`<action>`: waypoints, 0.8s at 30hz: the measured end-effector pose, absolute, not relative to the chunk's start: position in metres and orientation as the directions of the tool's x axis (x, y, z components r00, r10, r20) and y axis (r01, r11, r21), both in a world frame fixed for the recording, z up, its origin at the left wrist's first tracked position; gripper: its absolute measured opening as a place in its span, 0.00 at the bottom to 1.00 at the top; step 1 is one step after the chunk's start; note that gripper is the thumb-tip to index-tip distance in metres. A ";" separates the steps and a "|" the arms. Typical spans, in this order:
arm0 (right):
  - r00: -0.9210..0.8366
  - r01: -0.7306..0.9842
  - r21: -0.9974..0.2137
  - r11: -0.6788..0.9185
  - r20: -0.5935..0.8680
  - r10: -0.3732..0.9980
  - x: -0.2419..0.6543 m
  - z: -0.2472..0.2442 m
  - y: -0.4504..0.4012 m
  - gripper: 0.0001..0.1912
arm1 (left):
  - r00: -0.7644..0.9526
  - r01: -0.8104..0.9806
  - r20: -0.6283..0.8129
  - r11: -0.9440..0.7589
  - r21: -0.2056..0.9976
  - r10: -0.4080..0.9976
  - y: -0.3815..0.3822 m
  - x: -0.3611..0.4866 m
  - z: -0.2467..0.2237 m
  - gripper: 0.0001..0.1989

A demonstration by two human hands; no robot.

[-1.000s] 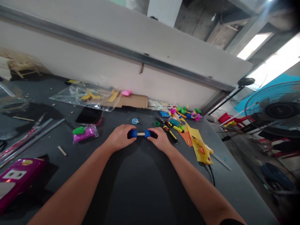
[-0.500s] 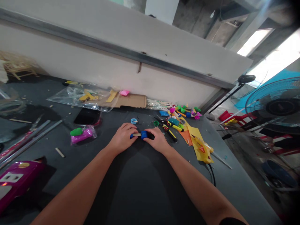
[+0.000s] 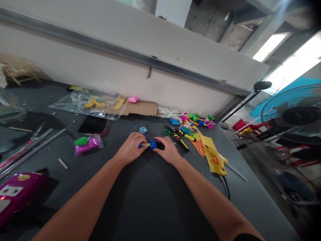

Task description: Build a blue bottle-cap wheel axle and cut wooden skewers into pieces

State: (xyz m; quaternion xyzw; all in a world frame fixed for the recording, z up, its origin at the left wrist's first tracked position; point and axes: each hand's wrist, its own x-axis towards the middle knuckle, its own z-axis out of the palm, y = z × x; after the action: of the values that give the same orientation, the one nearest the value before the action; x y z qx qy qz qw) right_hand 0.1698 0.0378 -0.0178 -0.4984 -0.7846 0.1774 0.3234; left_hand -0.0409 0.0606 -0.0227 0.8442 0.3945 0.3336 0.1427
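My left hand (image 3: 131, 147) is closed around the left end of a small pale wooden stick (image 3: 146, 144), which has blue clay at that end. On the stick's right end sits a larger blue clay lump (image 3: 153, 144), and my right hand (image 3: 168, 150) grips it between thumb and fingers. Just beyond my hands lies a light blue ring (image 3: 142, 130) with a pale stick across it. A green ring (image 3: 167, 132) and black-and-yellow pliers (image 3: 182, 142) lie past my right hand. Parts of the held piece are hidden by my fingers.
To the left are a phone (image 3: 92, 125), a purple clay packet (image 3: 87, 145) with green clay (image 3: 81, 141), and a magenta power strip (image 3: 21, 189). A yellow glue gun (image 3: 217, 159) with a black cord rests on yellow sheets at right. A fan (image 3: 297, 115) stands beyond the table edge.
The blue clay lump has turned slightly between my right fingers. Both hands stay in nearly the same place, and the view has shifted very slightly.
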 end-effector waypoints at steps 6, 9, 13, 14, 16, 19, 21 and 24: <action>-0.267 0.648 -0.626 0.434 0.347 0.899 0.175 -0.020 0.037 0.30 | 0.455 0.583 0.445 -0.635 0.506 0.772 0.063 -0.043 -0.024 0.03; -0.177 0.667 -0.636 0.389 0.371 0.911 0.181 -0.022 0.040 0.27 | 0.439 0.569 0.461 -0.636 0.521 0.771 0.062 -0.044 -0.023 0.02; 0.051 0.745 -0.620 0.244 0.418 0.907 0.203 -0.007 0.051 0.20 | 0.430 0.558 0.469 -0.635 0.534 0.772 0.062 -0.044 -0.022 0.02; 0.114 0.771 -0.608 0.189 0.425 0.898 0.212 0.000 0.055 0.17 | 0.432 0.556 0.468 -0.636 0.535 0.771 0.062 -0.044 -0.021 0.02; 0.233 0.813 -0.580 0.059 0.416 0.879 0.236 0.016 0.064 0.15 | 0.439 0.553 0.468 -0.641 0.532 0.767 0.062 -0.044 -0.020 0.02; 0.329 0.846 -0.525 -0.096 0.372 0.868 0.278 0.037 0.079 0.15 | 0.451 0.549 0.464 -0.647 0.529 0.762 0.062 -0.043 -0.019 0.03; 0.354 0.876 -0.447 -0.182 0.339 0.872 0.305 0.047 0.089 0.15 | 0.452 0.549 0.460 -0.645 0.531 0.764 0.063 -0.043 -0.019 0.03; 0.357 0.914 -0.305 -0.266 0.298 0.885 0.336 0.055 0.098 0.15 | 0.452 0.552 0.463 -0.647 0.526 0.762 0.064 -0.044 -0.021 0.04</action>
State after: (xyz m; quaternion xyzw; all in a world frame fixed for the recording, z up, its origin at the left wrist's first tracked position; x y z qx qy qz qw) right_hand 0.3356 0.0979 0.0547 -0.7950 -0.5658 -0.0338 0.2160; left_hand -0.0439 0.0641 -0.0205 0.8386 0.3918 0.3469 0.1516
